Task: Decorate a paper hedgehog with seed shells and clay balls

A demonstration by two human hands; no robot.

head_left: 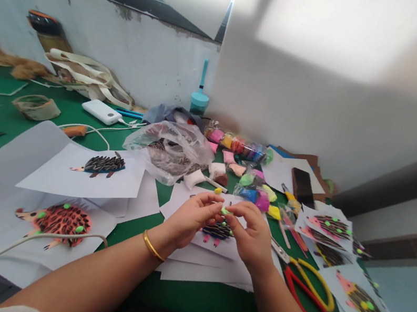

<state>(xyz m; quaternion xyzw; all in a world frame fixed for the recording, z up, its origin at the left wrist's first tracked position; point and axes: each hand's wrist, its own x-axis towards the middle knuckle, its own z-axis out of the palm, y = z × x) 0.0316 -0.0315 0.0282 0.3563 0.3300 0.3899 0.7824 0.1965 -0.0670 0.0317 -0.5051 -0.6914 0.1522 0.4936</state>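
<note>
Between the fingertips of both hands is a small lump of light green modelling clay [224, 211]. My left hand [194, 217], with a gold bangle at the wrist, pinches it from the left. From the other side my right hand [253, 235] grips it between thumb and forefinger. Right beneath them lies a hedgehog picture [215, 232] on white paper, its body of dark seeds and pink feet partly covered by the hands. A yellow clay ball [218, 191] sits just beyond the fingers.
Scissors [308, 290] lie on the right beside finished hedgehog pictures [367, 305]. More hedgehog sheets [61, 222] spread at left, crossed by a white cable [17, 246]. Behind are a plastic bag of seeds [173, 152], clay packets [254, 190] and a phone [303, 187].
</note>
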